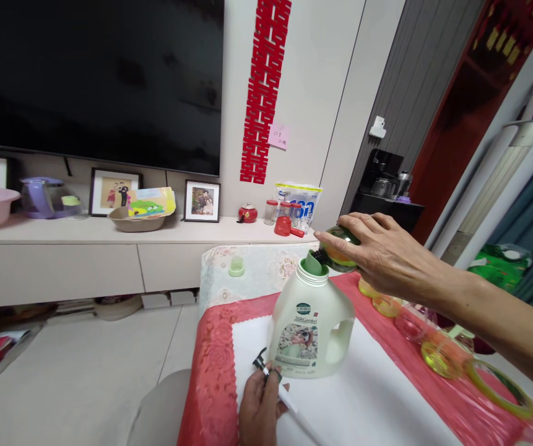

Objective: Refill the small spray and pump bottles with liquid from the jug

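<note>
A white detergent jug with a picture label stands on a white sheet on the table. A green funnel sits in its neck. My right hand is wrapped round a small green bottle, tipped with its mouth into the funnel. At the near edge, my left hand is closed on a black pump head with a long white tube, beside the jug's base.
A green cap lies on the table's far end. Several coloured plastic bottles lie on the red tablecloth to the right. Behind is a low cabinet with photo frames, a basin and jars, under a dark television.
</note>
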`<act>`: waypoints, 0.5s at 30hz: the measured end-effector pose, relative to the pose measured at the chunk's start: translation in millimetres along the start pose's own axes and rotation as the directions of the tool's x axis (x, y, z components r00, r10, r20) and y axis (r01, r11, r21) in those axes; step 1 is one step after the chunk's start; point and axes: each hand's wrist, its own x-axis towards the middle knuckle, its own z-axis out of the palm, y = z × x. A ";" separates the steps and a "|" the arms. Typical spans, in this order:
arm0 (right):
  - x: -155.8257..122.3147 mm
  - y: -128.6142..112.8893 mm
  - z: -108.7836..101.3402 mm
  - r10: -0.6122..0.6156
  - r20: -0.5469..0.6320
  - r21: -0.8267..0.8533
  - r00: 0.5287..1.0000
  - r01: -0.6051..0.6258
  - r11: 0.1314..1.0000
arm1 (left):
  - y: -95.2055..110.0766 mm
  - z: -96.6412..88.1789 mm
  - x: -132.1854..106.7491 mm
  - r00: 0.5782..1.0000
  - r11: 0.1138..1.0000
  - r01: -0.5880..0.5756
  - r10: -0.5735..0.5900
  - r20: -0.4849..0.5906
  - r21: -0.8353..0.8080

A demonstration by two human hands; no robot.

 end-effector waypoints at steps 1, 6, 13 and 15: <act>0.3 0.1 -0.2 -0.005 -0.004 -0.005 1.000 0.005 1.000 | 0.2 0.1 -0.1 1.000 1.000 0.001 -0.001 0.000 0.003; 1.7 -0.3 -1.4 -0.018 -0.012 -0.035 1.000 0.017 0.999 | 0.8 0.9 -1.1 1.000 1.000 -0.007 0.007 -0.007 0.008; 3.6 2.1 -5.2 -0.029 0.021 -0.047 0.999 0.030 0.998 | 0.5 1.7 -2.0 1.000 1.000 -0.017 0.017 -0.014 0.002; 4.2 2.6 -5.4 -0.038 0.021 -0.052 0.999 0.039 0.998 | 0.1 1.2 -1.4 1.000 1.000 -0.016 0.016 -0.008 -0.001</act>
